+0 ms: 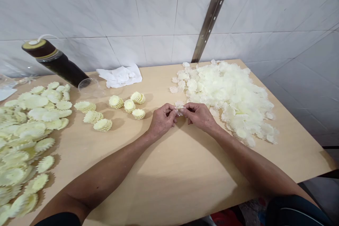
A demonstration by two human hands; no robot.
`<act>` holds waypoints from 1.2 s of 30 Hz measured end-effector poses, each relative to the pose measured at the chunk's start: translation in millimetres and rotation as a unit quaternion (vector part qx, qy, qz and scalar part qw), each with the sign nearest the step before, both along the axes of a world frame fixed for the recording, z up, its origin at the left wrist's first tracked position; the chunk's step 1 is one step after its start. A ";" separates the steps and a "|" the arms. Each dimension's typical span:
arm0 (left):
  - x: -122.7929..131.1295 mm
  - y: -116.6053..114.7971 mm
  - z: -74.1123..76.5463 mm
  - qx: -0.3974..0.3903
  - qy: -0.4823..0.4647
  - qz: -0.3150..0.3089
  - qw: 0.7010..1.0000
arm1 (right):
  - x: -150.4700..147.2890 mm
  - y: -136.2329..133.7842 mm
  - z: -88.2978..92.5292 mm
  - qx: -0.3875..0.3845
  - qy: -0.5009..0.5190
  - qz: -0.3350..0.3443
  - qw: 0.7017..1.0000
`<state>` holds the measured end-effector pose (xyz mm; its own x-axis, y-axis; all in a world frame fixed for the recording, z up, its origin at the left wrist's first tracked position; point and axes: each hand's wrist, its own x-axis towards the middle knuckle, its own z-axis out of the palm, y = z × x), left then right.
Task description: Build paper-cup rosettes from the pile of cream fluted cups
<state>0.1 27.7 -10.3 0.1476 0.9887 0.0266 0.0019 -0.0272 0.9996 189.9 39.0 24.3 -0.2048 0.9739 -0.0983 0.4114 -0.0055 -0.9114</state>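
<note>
My left hand [162, 120] and my right hand [199, 114] meet at the middle of the wooden table [185, 176]. Both pinch one small white petal piece [179, 107] between their fingertips, just above the tabletop. A big heap of loose white petal pieces [230, 95] lies right of my hands, close to my right wrist. Left of my left hand stand several stacked, pale yellow flower shapes [129, 105].
A wide spread of pale yellow flower pieces [26, 137] covers the table's left side. A dark bottle [57, 63] leans at the back left, beside a clear cup [88, 86] and a white cloth [120, 75]. A metal bracket [209, 21] hangs on the tiled wall.
</note>
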 end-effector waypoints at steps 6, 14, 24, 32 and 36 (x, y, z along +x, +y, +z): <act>-0.5 -1.5 -0.1 0.004 0.012 -0.001 1.000 | -2.2 -2.6 -2.4 0.038 -0.017 0.005 0.999; -0.1 -2.4 2.6 0.011 0.013 -0.007 1.000 | -2.0 -3.0 1.2 0.035 -0.014 -0.006 0.999; -1.4 0.1 4.6 0.000 -0.034 -0.019 0.999 | -3.6 -6.0 -5.1 0.065 -0.018 0.004 0.998; -3.8 3.1 6.4 -0.023 -0.071 -0.016 0.997 | -6.4 -7.4 -0.7 0.060 0.003 -0.037 0.998; -4.7 1.0 9.8 -0.028 -0.066 -0.020 0.997 | -7.1 -5.9 -2.1 0.048 0.010 -0.044 0.998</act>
